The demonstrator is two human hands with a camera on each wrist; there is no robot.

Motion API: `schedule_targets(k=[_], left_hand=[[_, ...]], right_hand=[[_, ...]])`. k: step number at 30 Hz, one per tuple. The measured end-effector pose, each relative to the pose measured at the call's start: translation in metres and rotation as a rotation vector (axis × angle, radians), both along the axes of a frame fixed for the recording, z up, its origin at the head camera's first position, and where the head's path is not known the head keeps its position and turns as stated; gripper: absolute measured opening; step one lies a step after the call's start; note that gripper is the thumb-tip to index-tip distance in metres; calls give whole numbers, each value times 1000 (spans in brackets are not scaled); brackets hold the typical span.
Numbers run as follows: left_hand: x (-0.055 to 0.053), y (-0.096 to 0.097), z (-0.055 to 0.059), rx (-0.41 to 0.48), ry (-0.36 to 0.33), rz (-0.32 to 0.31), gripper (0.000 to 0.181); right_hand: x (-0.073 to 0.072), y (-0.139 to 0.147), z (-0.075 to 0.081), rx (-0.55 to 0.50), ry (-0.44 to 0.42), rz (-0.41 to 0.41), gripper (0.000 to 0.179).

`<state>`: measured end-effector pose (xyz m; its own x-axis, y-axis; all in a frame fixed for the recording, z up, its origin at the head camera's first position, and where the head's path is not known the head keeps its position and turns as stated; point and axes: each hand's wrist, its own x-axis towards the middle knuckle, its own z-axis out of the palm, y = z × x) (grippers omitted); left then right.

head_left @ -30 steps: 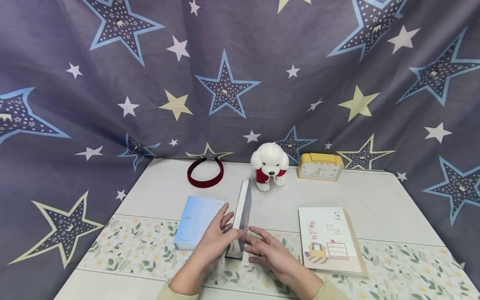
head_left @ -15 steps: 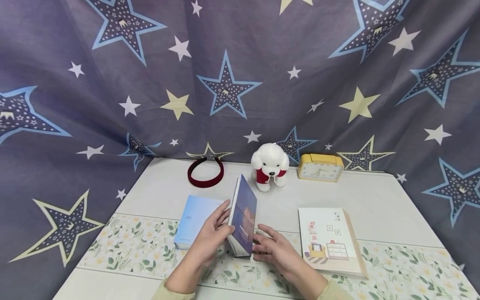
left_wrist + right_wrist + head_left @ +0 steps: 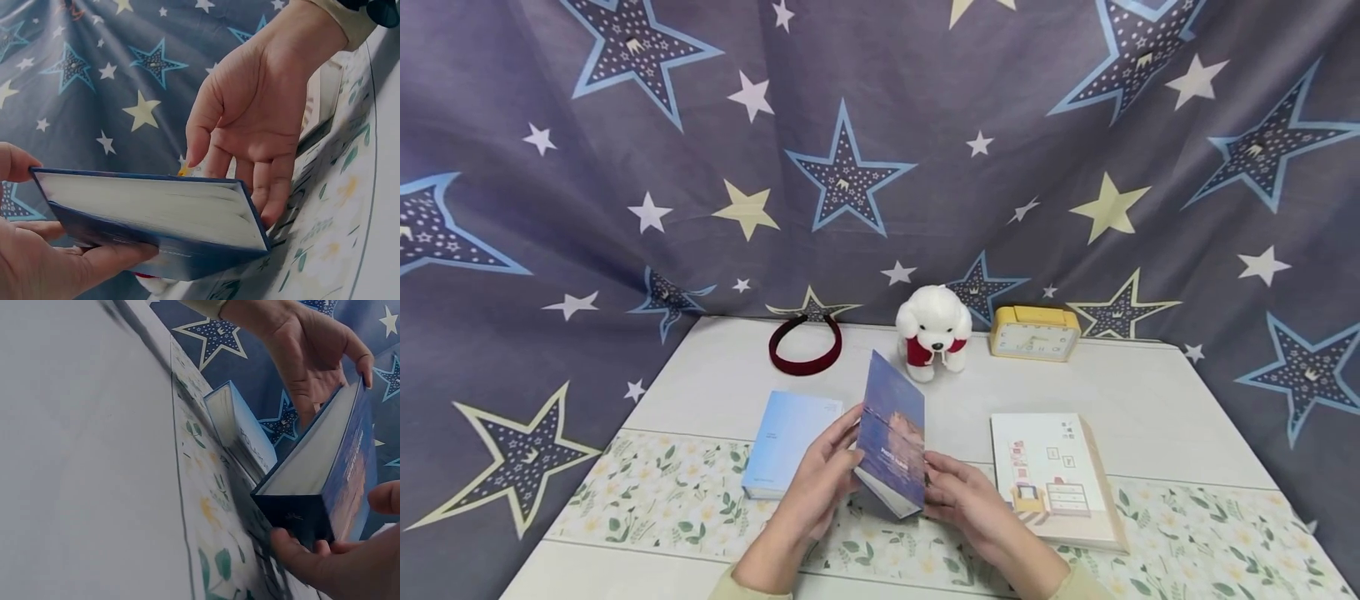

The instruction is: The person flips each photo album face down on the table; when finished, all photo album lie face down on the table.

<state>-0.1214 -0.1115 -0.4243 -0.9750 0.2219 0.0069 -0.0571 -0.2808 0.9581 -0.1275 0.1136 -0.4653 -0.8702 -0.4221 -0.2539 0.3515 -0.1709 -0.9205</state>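
Observation:
A dark blue photo album (image 3: pixel 891 437) with a printed cover stands tilted over the table, its cover turned to the head camera. My left hand (image 3: pixel 822 479) grips its left edge, thumb on the cover and fingers behind. Across from it, my right hand (image 3: pixel 966 504) touches the right edge with relaxed fingers; in the right wrist view those fingertips (image 3: pixel 284 540) lie along the spine, and the thumb is held off to the side. White page edges (image 3: pixel 150 203) show between the covers in the left wrist view.
A light blue album (image 3: pixel 793 442) lies to the left, and a thick white illustrated book (image 3: pixel 1041 467) to the right. Behind stand a dark red headband (image 3: pixel 805 367), a white plush dog (image 3: pixel 934 325) and a yellow clock (image 3: pixel 1036 333). A floral strip crosses the white table (image 3: pixel 1150 400).
The photo album has turned from edge-on, so its front cover faces the head camera more. My right hand has come up against its right edge; my left hand has kept its grip.

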Motion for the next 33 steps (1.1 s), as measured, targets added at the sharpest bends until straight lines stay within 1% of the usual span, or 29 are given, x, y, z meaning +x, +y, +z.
schedule_targets(k=[5,11,16,19,23,28,33], left_hand=[[2,0,-6,97,-5,1,62],[3,-1,-11,133,-16,-6,62],[4,1,-15,169,-29,-27,62],[3,2,-17,197,-42,-28,61],[2,2,-19,192,-54,-39,62],[1,0,-22,145,-75,-63,63],[0,-2,-25,110,-91,-86,62]], right_hand=[[4,4,6,-28,-12,-22,68],[8,8,8,-65,-3,-16,70],[12,13,6,-75,13,-24,71],[13,15,6,-73,16,-22,71],[14,16,6,-26,30,-36,73],[16,17,5,66,61,-66,73],[18,20,3,156,102,-67,74]])
